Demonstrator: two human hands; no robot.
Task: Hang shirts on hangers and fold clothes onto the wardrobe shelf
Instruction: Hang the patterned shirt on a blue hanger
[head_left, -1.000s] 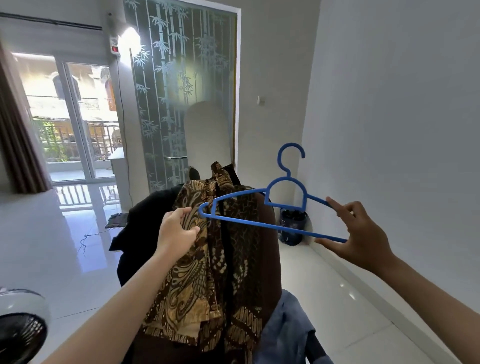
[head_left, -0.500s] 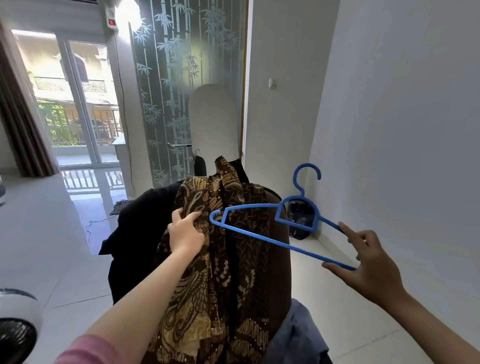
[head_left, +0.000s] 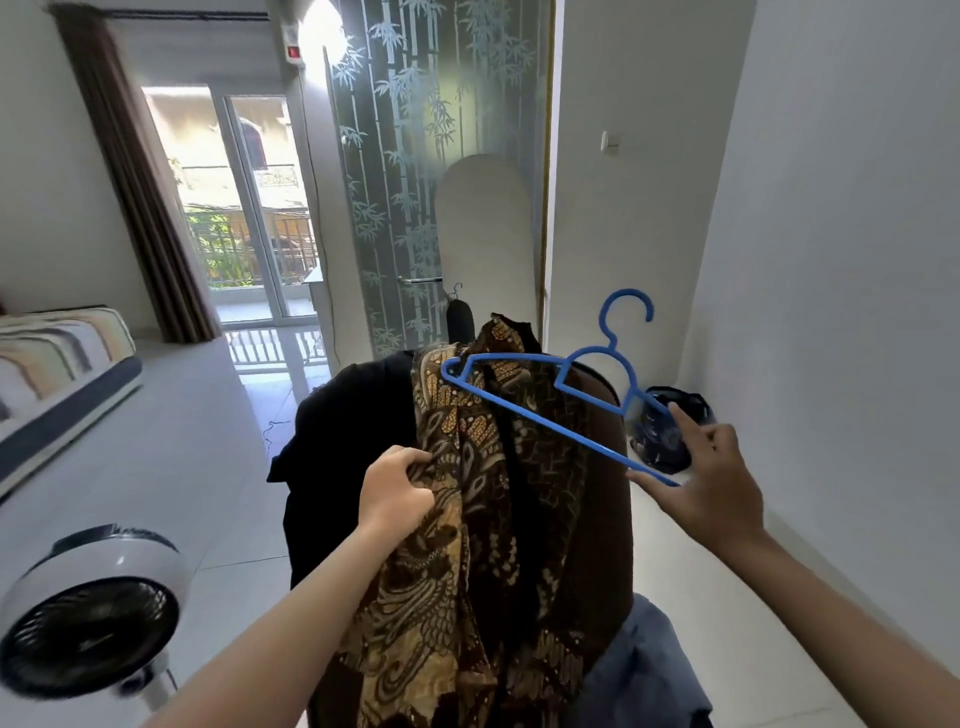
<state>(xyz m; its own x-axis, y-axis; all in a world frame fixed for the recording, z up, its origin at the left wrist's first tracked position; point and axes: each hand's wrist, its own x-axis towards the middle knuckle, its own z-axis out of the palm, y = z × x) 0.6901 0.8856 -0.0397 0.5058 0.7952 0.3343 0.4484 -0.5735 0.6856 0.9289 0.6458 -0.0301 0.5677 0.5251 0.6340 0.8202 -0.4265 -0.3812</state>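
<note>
A brown and gold batik shirt (head_left: 467, 519) hangs draped over a tall brown chair back (head_left: 605, 493), beside a black garment (head_left: 343, 452). My left hand (head_left: 397, 488) grips a bunch of the batik fabric at its left side. My right hand (head_left: 701, 473) pinches the right end of a blue plastic hanger (head_left: 545, 410) between thumb and fingers, index finger stretched along its upper arm. The hanger's left tip sits by the shirt's collar, hook pointing up. A blue-grey garment (head_left: 639, 670) lies lower right behind the chair.
A white fan (head_left: 93, 613) stands at lower left. A striped mattress (head_left: 57, 358) lies at far left by the glass balcony door (head_left: 249, 208). A frosted bamboo-pattern door (head_left: 431, 130) is ahead. A dark bag (head_left: 670, 431) sits on the floor against the right wall (head_left: 831, 260).
My view has turned left and dropped a little. The left hand has slid lower on the batik fabric, away from the hanger's left tip. The right hand keeps the hanger.
</note>
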